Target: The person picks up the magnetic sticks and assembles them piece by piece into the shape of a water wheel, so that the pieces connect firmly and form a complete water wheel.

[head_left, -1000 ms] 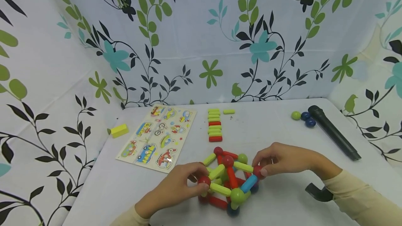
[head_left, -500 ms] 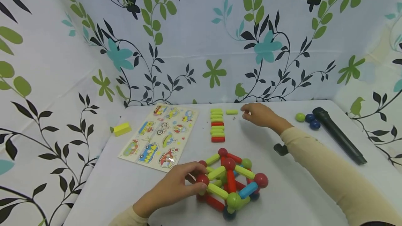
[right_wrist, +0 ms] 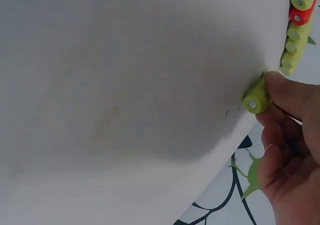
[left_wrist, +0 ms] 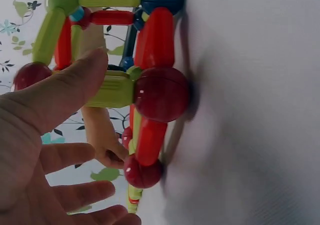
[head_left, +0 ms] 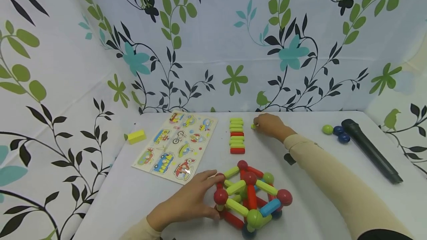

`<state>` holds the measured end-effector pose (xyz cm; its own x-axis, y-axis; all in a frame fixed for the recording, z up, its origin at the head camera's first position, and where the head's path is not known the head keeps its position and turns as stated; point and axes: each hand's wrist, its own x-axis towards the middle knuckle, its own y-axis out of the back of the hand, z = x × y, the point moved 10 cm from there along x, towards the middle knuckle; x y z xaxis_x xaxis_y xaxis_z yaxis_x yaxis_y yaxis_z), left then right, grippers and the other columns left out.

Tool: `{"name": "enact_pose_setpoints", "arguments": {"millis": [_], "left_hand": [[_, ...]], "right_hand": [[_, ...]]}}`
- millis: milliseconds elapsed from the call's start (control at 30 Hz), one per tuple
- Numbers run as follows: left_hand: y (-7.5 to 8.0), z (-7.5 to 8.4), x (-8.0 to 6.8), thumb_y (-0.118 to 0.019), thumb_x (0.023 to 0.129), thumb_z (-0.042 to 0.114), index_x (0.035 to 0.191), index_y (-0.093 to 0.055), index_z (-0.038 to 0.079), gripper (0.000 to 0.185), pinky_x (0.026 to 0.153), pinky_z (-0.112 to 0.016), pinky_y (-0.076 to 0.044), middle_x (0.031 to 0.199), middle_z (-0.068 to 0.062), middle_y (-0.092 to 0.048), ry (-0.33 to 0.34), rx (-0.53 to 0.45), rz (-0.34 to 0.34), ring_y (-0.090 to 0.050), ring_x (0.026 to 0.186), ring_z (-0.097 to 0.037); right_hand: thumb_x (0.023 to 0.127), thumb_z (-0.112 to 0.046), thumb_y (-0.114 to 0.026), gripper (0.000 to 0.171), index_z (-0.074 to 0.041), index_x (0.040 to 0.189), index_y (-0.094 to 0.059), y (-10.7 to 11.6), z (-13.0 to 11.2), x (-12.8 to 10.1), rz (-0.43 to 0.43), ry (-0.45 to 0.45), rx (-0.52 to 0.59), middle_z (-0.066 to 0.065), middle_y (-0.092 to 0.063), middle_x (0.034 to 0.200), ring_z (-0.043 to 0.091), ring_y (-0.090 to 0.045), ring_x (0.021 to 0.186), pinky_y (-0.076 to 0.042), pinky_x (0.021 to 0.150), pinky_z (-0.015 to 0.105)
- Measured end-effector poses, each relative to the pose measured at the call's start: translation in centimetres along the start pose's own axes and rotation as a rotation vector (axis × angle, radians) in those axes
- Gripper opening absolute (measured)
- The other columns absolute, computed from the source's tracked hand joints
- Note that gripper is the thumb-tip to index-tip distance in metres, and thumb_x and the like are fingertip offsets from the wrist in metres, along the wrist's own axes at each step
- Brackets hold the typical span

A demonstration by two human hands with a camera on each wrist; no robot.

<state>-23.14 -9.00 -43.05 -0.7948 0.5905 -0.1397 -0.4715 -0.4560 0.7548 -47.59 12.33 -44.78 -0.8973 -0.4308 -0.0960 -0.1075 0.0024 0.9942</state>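
From the head view we see the rod-and-ball model (head_left: pixel 250 199) at the near middle of the white table (head_left: pixel 310 203). Our left hand (head_left: pixel 188 203) lies against the model's left side, fingers stretched out and relaxed, gripping nothing. Beyond the model sits a row of rods (head_left: pixel 237 135), green with two red. Just right of the row's far end our right hand (head_left: pixel 270 125) closes its fingertips on a loose green rod (head_left: pixel 253 126). Left of the row lies a puzzle board (head_left: pixel 176 145) with vehicle pictures, and a yellow block (head_left: pixel 136 136) left of that. Far right of the model are a green ball (head_left: pixel 327 129), two blue balls (head_left: pixel 341 134) and a black tube (head_left: pixel 370 150). We can read no writing or brand anywhere.

The left wrist view shows what the head view hides: the left hand (left_wrist: pixel 45 135) open, thumb laid along a green rod of the model (left_wrist: pixel 140 85) beside a red ball, the other fingers spread free. The model rests on the table (left_wrist: pixel 260 110).

The right wrist view shows the right hand (right_wrist: pixel 290 135) pinching the green rod (right_wrist: pixel 257 97), its end cap facing us, still touching the table (right_wrist: pixel 125 75). The row (right_wrist: pixel 297 30) runs just beyond it.
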Motion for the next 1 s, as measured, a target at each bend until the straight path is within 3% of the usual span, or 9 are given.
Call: {"name": "enact_pose_setpoints", "arguments": {"millis": [100,200,333,400,500,567,1000], "left_hand": [[-0.6,-0.4,0.5,-0.090,0.074,0.046,0.152,-0.048,0.021,0.092,0.108,-0.050,-0.046,0.158,-0.003,-0.042,0.028,0.048,-0.010,-0.042,0.143,-0.027],[-1.2,-0.2,0.8,-0.090,0.073,0.046,0.152,-0.048,0.017,0.094,0.107,-0.049,-0.047,0.157,-0.005,-0.044,0.037,0.119,-0.005,-0.046,0.142,-0.028],[-1.6,0.3,1.0,-0.090,0.073,0.047,0.153,-0.048,0.015,0.095,0.107,-0.049,-0.047,0.157,-0.007,-0.045,0.045,0.226,0.006,-0.046,0.142,-0.029],[-1.6,0.3,1.0,-0.090,0.072,0.047,0.152,-0.048,0.015,0.096,0.107,-0.049,-0.047,0.157,-0.007,-0.045,0.052,0.246,0.008,-0.045,0.143,-0.029],[-1.5,0.3,0.9,-0.090,0.072,0.046,0.151,-0.050,0.014,0.094,0.107,-0.050,-0.047,0.157,-0.007,-0.044,0.053,0.257,0.015,-0.046,0.142,-0.030],[-1.3,0.2,0.8,-0.090,0.072,0.045,0.150,-0.052,0.015,0.092,0.106,-0.051,-0.047,0.157,-0.007,-0.044,0.056,0.254,0.023,-0.046,0.142,-0.031],[-1.4,0.5,0.6,-0.089,0.074,0.045,0.146,-0.056,0.017,0.083,0.104,-0.052,-0.049,0.157,-0.007,-0.044,0.019,0.247,0.033,-0.048,0.140,-0.031]], "right_hand": [[0.097,-0.016,-0.066,0.025,-0.007,0.119,-0.073,-0.5,0.4,-1.6,-0.064,-0.003,0.081,0.007,-0.070,0.103,0.024,-0.061,0.091,-0.054,0.090,0.046],[0.094,-0.015,-0.067,0.023,-0.006,0.116,-0.071,-0.1,0.4,-4.2,-0.063,0.032,0.259,0.005,-0.066,0.096,0.022,-0.058,0.089,-0.053,0.085,0.041],[0.091,-0.015,-0.070,0.020,-0.010,0.110,-0.068,1.7,-0.3,-9.5,-0.016,0.122,0.578,0.000,-0.062,0.092,0.019,-0.057,0.088,-0.051,0.077,0.033],[0.091,-0.018,-0.072,0.020,-0.014,0.110,-0.067,2.4,-1.1,-12.3,-0.027,0.172,0.658,-0.003,-0.063,0.091,0.018,-0.058,0.088,-0.052,0.075,0.030],[0.092,-0.019,-0.072,0.020,-0.018,0.111,-0.067,2.9,-2.6,-15.5,-0.066,0.234,0.679,-0.007,-0.064,0.091,0.016,-0.060,0.086,-0.053,0.072,0.029],[0.092,-0.019,-0.072,0.021,-0.019,0.113,-0.068,2.9,-3.6,-16.4,-0.083,0.255,0.664,-0.010,-0.065,0.092,0.015,-0.060,0.087,-0.053,0.071,0.028],[0.091,-0.016,-0.074,0.024,-0.016,0.115,-0.070,1.1,-5.5,-16.9,-0.091,0.303,0.594,-0.013,-0.068,0.103,0.011,-0.061,0.085,-0.056,0.073,0.026]]}}
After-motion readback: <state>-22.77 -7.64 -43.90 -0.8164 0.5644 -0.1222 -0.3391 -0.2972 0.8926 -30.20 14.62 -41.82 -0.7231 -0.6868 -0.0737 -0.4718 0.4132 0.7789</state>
